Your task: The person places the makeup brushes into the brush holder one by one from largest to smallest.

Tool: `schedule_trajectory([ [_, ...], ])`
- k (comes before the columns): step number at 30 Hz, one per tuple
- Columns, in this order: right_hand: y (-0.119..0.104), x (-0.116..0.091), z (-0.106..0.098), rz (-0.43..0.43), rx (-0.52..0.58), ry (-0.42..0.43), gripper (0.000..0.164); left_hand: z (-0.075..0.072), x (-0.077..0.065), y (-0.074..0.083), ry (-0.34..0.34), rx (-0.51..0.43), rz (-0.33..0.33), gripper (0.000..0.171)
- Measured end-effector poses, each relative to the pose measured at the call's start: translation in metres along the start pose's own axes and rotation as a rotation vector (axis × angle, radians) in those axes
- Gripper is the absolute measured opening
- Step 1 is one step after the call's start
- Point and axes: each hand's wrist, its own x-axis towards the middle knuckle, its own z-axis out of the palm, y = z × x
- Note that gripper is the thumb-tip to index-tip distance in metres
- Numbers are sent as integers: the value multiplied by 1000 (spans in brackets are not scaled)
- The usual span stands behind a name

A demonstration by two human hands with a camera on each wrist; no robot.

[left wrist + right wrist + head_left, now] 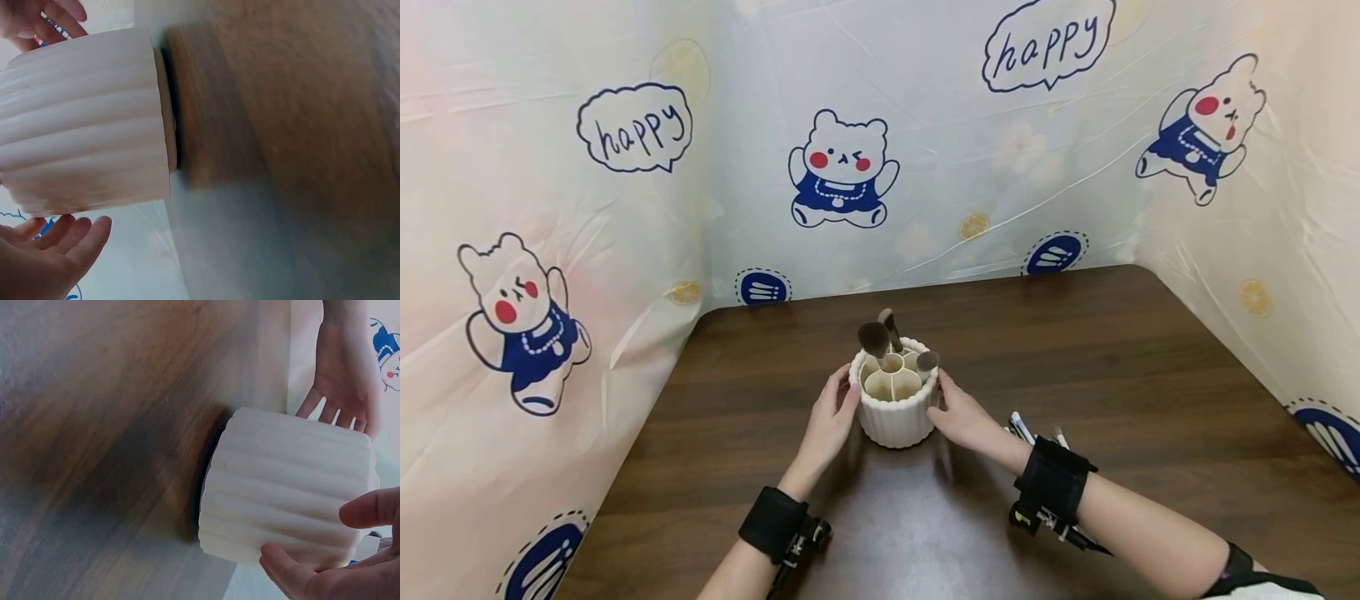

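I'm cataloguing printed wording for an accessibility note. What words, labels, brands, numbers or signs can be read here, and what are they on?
"happy": speech bubble on the backdrop, upper left of the head view.
"happy": second bubble on the backdrop, upper right.
White holder: no text on the sides shown.
Slim items by the right wristband: too small to tell whether anything is printed.

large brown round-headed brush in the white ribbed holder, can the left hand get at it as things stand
Probably yes: the brush rises uncovered from the holder, near the left hand, though that hand would first need to let go.
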Motion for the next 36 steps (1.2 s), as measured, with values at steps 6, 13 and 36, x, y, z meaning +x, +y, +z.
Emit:
schedule_trajectory([
  [6, -3, -2, -1, -8, 17, 7, 74, 0, 5, 3, -1, -23, -30, 53],
  [13, -9, -17, 7, -42, 55, 16, 79, -1, 13, 5, -45, -45, -91, 51],
  [36, -7, -5, 5, -51, 27, 15, 79, -2, 4, 2, 38, -10, -37, 44],
])
